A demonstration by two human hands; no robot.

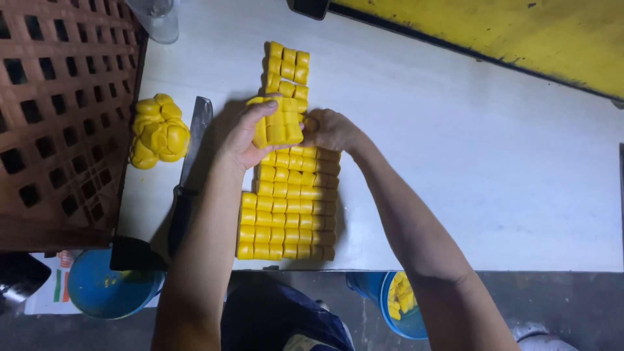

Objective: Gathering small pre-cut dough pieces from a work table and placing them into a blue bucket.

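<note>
Yellow blocks, small and soft-edged, sat packed in neat rows on the white desk, and both hands were right in the thick of it. A short slab of yellow pieces was lifted just above the long grid of cubes, near its upper end. The left hand curled around the slab's left side, thumb laid over the top edge, fingers closed on it. The right hand pressed in from the opposite side, fingers bent against the slab, so the piece was pinched between the two.

By the look of it, even pressure from both sides mattered here: the cubes seemed pliable, doughy, and a hard squeeze could dent the rows or split them apart.

Beyond the slab, a smaller cluster of cubes lay further up the desk. To the left lay a long knife with a dark handle, and beside it a lumpy yellow mound, rounded and irregular. A brown lattice crate filled the left edge.
</note>
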